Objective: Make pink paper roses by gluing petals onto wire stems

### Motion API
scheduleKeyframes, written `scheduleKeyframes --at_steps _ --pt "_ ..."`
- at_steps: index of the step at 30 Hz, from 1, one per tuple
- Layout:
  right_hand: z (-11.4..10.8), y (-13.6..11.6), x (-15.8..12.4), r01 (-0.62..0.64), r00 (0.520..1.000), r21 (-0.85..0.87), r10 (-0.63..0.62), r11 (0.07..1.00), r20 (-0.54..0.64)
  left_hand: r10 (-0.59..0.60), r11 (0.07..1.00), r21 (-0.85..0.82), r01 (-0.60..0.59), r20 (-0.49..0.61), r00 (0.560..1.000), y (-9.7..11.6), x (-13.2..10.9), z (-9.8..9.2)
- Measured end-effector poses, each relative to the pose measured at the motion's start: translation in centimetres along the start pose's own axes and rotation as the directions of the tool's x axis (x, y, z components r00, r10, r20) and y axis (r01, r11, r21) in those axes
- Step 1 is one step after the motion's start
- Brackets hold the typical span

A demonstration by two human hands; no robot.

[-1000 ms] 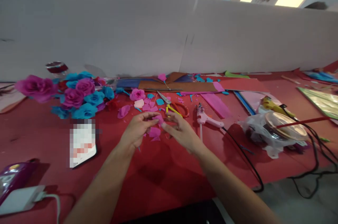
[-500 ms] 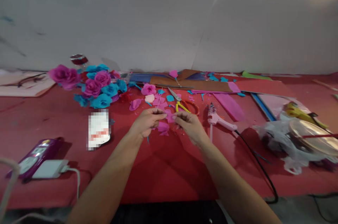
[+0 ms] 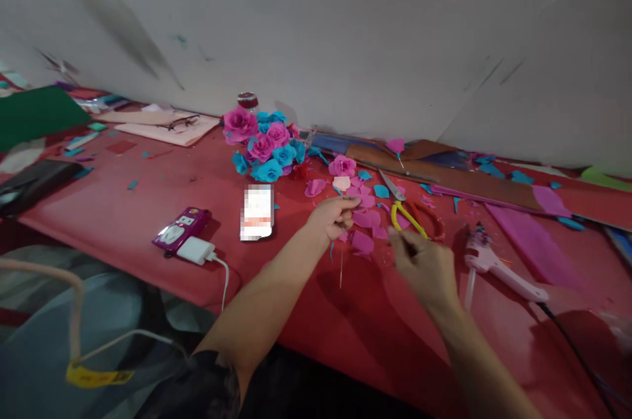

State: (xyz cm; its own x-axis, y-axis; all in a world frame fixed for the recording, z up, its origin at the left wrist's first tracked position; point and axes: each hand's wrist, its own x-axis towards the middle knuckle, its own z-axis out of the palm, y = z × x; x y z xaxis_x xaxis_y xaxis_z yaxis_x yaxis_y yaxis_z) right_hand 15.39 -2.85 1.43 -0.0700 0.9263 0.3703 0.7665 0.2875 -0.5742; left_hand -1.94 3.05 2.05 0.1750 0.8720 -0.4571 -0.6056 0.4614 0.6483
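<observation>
- The view has swung left since 0.5 s ago. The power strip (image 3: 178,232), white charger (image 3: 195,250) and phone (image 3: 257,211) now lie well left of the fingers, with the paper rose bunch (image 3: 261,145) beyond them, up-left.
- The left hand (image 3: 333,216) was meeting the right over one pink piece; now the hands are apart.
- Left pose: forearm stretched forward, back of hand up. The fingers are curled and pinched closed on a thin wire stem (image 3: 340,267), which hangs straight down below them.
- Loose pink petals (image 3: 364,241) lie on the red table (image 3: 123,208), just right of the left fingers and between the hands.
- The right hand (image 3: 424,264) has pulled back toward the person. Its fingers are curled narrow, thumb near forefinger. It's blurred, so I can't tell if they hold anything.
- Yellow-handled scissors (image 3: 407,218) lie just beyond the right fingertips, with the glue gun (image 3: 494,265) to their right.
</observation>
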Motion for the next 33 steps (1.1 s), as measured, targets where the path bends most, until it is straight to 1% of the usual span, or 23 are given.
scheduleKeyframes --at_steps 2,4,6,8,10,11,12,13,14,15,17,19,22,25,27,29,31,33 --pt "0.0 -0.1 0.8 -0.054 0.997 0.212 0.064 0.976 -0.041 -0.019 1.0 -0.008 0.02 0.01 1.0 -0.2 -0.1 0.1" --pt "0.2 -0.1 1.9 -0.094 0.991 0.416 0.125 0.905 -0.047 -0.031 0.999 -0.013 0.031 0.015 0.999 -0.4 -0.1 0.2" --pt "0.7 -0.1 2.7 -0.179 0.971 0.574 0.236 0.799 -0.025 -0.037 0.999 -0.014 0.037 0.017 0.999 -0.6 -0.1 0.3" --pt "1.4 -0.3 3.1 -0.236 0.937 0.705 0.35 0.669 -0.018 -0.043 0.999 -0.013 0.043 0.023 0.999 -0.8 -0.2 0.4" --pt "2.1 -0.6 3.0 -0.242 0.918 0.788 0.397 0.567 -0.004 -0.048 0.999 -0.007 0.048 0.031 0.998 -0.9 -0.3 0.4" --pt "2.5 -0.7 2.8 -0.267 0.915 0.805 0.401 0.529 0.039 -0.047 0.999 -0.003 0.047 0.033 0.998 -1.0 -0.4 0.4" --pt "2.8 -0.8 2.6 -0.317 0.907 0.811 0.408 0.493 0.106 -0.046 0.999 0.003 0.046 0.029 0.999 -1.1 -0.4 0.5" --pt "3.1 -0.9 2.5 -0.378 0.891 0.81 0.415 0.449 0.186 -0.043 0.999 0.008 0.043 0.025 0.999 -1.2 -0.4 0.5" --pt "3.3 -1.0 2.3 -0.42 0.874 0.81 0.422 0.409 0.241 -0.046 0.999 0.017 0.046 0.027 0.999 -1.3 -0.4 0.5" --pt "3.5 -1.0 2.2 -0.439 0.862 0.821 0.429 0.365 0.27 -0.052 0.998 0.027 0.051 0.033 0.998 -1.4 -0.3 0.5" --pt "3.8 -0.8 2.2 -0.438 0.86 0.846 0.414 0.302 0.298 -0.063 0.997 0.05 0.061 0.048 0.997 -1.6 -0.2 0.6" --pt "3.8 -0.5 2.3 -0.413 0.87 0.866 0.404 0.283 0.283 -0.076 0.994 0.083 0.071 0.06 0.995 -1.9 -0.4 0.8" --pt "3.2 0.4 2.7 -0.38 0.87 0.879 0.435 0.288 0.234 -0.081 0.985 0.161 0.068 0.07 0.994 -2.4 -1.0 1.2" --pt "2.0 1.5 3.2 -0.353 0.861 0.896 0.468 0.269 0.199 -0.06 0.962 0.273 0.017 0.147 0.987 -2.8 -1.7 1.5" --pt "1.3 2.3 3.6 -0.36 0.856 0.902 0.469 0.238 0.218 -0.059 0.942 0.334 -0.017 0.217 0.974 -3.0 -2.1 1.7" --pt "0.8 2.8 3.9 -0.387 0.848 0.899 0.463 0.205 0.259 -0.076 0.931 0.365 -0.023 0.254 0.964 -3.1 -2.3 1.8" --pt "0.5 3.1 4.0 -0.409 0.838 0.892 0.466 0.193 0.283 -0.104 0.923 0.385 0.002 0.246 0.964 -3.1 -2.6 1.9" --pt "0.2 3.2 4.0 -0.428 0.84 0.877 0.453 0.218 0.297 -0.132 0.916 0.4 0.033 0.222 0.966 -3.0 -2.9 2.0"
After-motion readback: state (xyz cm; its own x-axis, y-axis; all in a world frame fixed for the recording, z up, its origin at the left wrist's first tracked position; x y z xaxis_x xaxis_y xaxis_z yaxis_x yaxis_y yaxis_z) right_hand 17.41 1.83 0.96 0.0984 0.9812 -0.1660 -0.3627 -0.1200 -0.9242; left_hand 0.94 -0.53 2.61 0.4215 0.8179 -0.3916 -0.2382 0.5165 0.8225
